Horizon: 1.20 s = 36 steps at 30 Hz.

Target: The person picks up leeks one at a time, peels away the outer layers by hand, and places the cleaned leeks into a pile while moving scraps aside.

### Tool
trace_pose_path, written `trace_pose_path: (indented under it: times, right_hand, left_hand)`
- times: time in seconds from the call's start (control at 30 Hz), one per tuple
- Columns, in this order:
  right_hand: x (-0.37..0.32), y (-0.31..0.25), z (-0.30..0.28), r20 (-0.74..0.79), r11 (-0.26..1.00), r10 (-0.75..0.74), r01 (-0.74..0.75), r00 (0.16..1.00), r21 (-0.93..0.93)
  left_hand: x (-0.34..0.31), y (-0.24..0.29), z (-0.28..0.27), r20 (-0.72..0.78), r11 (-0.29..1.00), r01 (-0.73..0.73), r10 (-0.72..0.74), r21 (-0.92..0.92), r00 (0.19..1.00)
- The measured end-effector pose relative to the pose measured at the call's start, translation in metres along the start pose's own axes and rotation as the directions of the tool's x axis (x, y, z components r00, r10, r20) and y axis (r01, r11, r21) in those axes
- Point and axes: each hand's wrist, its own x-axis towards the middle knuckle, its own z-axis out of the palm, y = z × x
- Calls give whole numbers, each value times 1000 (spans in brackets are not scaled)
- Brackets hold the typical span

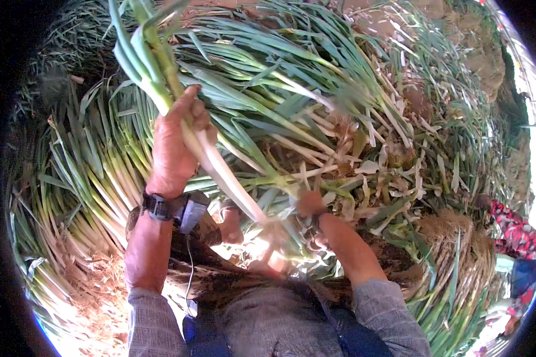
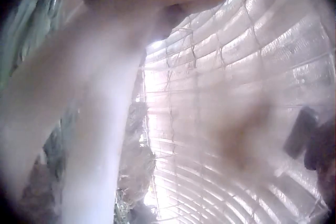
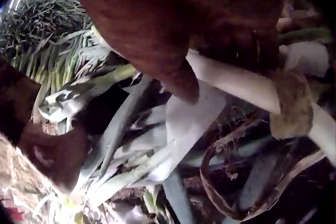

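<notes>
Whitish ribbed sheeting [image 2: 220, 87] curves broadly beyond your left hand [image 1: 181, 134], as the left wrist view shows. Ahead of both your hands spreads a wide heap of green-and-white stalks [image 1: 262, 74], leaf tops pointing away from you, with loose pale scraps [image 1: 393, 181] tangled ahead and to the right of your right hand [image 1: 311, 205]. To the left of your left hand, a thick row of stalks [image 1: 101, 169] lies with its pale lower ends toward you. Nearer you than both hands is your grey shirt [image 1: 268, 321]. Right of your right hand sits a rooted bundle [image 1: 452, 235], its tan roots uppermost, and farther out that way you have red patterned clothing [image 1: 518, 229] at the edge of the view. Your left hand is clamped round the long held stalks [image 1: 221, 171], leaves above your fist and white shafts slanting down to near your right hand. Your two hands are apart; the right is blurred from above, and though a white stem [image 3: 236, 79] emerges beneath it in its wrist view, you cannot tell whether its fingers grip that. Around your left wrist runs a black strap [image 1: 158, 207], beside it a small grey box [image 1: 193, 215] and a thin cable [image 1: 190, 268].
</notes>
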Motion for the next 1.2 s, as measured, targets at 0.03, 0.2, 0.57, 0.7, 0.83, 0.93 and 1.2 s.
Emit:
trace_pose_path:
  times: [0.03,0.2,0.57,0.7,0.83,0.93,1.2]
  right_hand:
    - [1,7,14,17,974,-195,191,981,122]
    - [-70,0,-63,42,694,-384,258,923,672]
    - [-132,33,-94,-354,575,-410,539,841,615]
    - [-205,6,-157,-347,769,-435,543,831,336]
    - [-211,-4,-176,-397,794,-414,538,819,283]
    - [-245,-26,-184,-506,592,-474,686,721,423]
    - [-224,-37,-112,-467,768,-429,585,773,262]
  left_hand:
    - [2,-2,-1,-3,1000,17,-17,12,1000]
    - [-1,-5,-2,13,999,30,-30,16,999]
    - [-29,-33,12,11,986,43,-45,163,999]
    - [-46,-71,-7,91,963,11,-37,270,995]
    - [-86,-79,9,3,912,141,-154,386,988]
    - [-95,-104,12,89,936,207,-241,284,967]
    - [-81,-133,25,217,921,186,-270,341,938]
